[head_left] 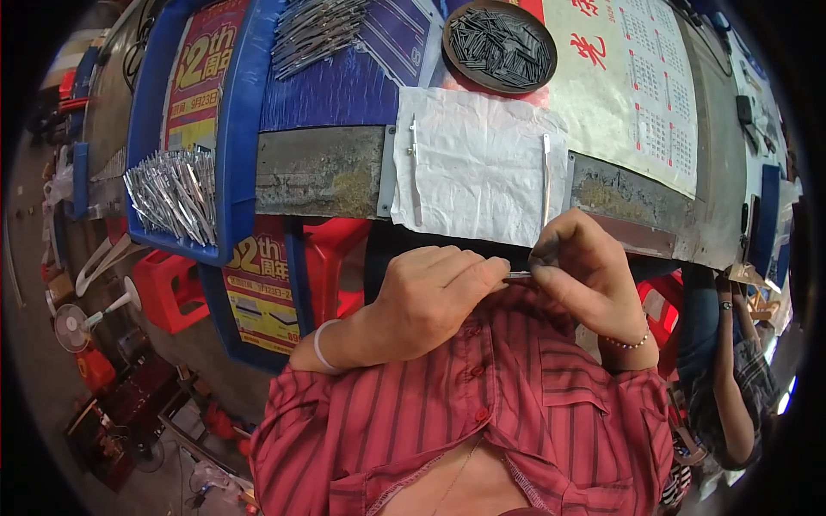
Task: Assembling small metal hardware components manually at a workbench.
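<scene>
My left hand (439,292) is closed, its fingers curled around a thin silvery metal piece (519,274). Only a short stretch of that piece shows between my hands; the rest is hidden in my fingers. Thumb and forefinger of my right hand (589,271) pinch its other end, and the fingertips look darkened. Beyond my hands a crumpled white sheet (482,172) covers the table's edge. One slim metal strip (416,185) with a small fitting lies on its left side. Another narrow metal strip (546,172) lies along its right side, close to my right hand.
A round brown bowl (551,73) of small dark metal pins stands behind the sheet. Silvery strips (314,34) are heaped on blue plastic at the back. At left, a blue tray (237,155) holds many strips (176,198). Red stools (172,292) stand below; a person (731,387) is at right.
</scene>
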